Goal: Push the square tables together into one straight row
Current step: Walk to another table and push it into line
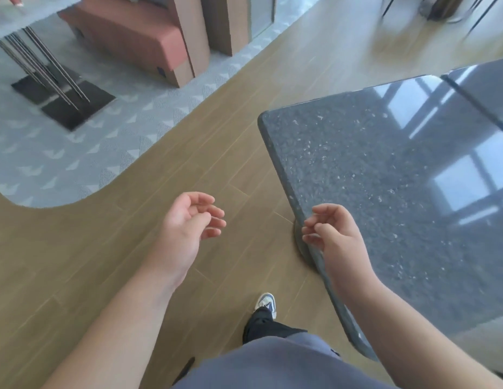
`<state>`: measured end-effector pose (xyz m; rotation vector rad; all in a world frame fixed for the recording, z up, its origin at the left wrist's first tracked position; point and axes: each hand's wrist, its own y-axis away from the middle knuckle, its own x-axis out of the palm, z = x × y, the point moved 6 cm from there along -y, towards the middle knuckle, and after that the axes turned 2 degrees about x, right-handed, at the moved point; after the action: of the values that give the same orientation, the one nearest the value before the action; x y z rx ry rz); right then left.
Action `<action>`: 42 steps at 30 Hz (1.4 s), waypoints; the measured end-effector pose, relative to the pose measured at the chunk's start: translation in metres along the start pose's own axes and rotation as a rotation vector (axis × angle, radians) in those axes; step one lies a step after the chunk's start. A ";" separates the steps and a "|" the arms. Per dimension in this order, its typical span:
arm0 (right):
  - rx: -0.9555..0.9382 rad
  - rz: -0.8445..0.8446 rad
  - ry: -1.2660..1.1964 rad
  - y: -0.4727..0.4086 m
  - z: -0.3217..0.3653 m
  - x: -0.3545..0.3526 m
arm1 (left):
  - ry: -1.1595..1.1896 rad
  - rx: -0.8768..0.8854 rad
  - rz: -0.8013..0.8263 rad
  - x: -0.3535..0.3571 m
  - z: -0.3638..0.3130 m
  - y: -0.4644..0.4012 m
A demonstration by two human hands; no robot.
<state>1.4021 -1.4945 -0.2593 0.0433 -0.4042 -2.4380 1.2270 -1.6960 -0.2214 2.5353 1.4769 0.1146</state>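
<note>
The right hand hangs at the near-left edge of the dark grey speckled stone-topped square bench, its grip loose and half curled, fingers bent toward the palm and closing on nothing. The fingertips lie over the rounded rim of the top; whether they touch it cannot be told. The left hand floats over the wooden plank floor, well apart from the bench, palm turned inward, its grip likewise slack and half open and holding nothing.

The glossy top mirrors bright window panes. At its far right edge a dark seam separates it from a second dark glossy square bench, set flush against it. A dark rounded base shows beneath the rim just beside the right hand.

Below the arms appear a grey-blue garment, a black trouser leg and a white and blue sneaker planted on the planks.

Farther left, a pale grey patterned carpet meets the wood along a curved line. On it stands a light stone-topped bench with thin metal rods rising from a flat dark base plate. Beside it sit a terracotta upholstered seat and tan wooden panels.
</note>
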 end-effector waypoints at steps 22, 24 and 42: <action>0.099 -0.907 -0.325 0.035 -0.027 -0.050 | -0.249 -0.108 0.925 0.165 0.014 -0.128; 0.128 -1.023 -0.385 0.062 -0.049 -0.032 | -0.264 -0.183 1.019 0.164 0.023 -0.120; 0.478 -1.202 -1.469 0.073 -0.259 -0.075 | -0.271 -1.149 0.627 0.246 0.233 -0.082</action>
<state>1.5393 -1.5735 -0.4890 -1.8238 -2.0195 -2.8560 1.3188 -1.4756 -0.4755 1.7924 0.2548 0.5099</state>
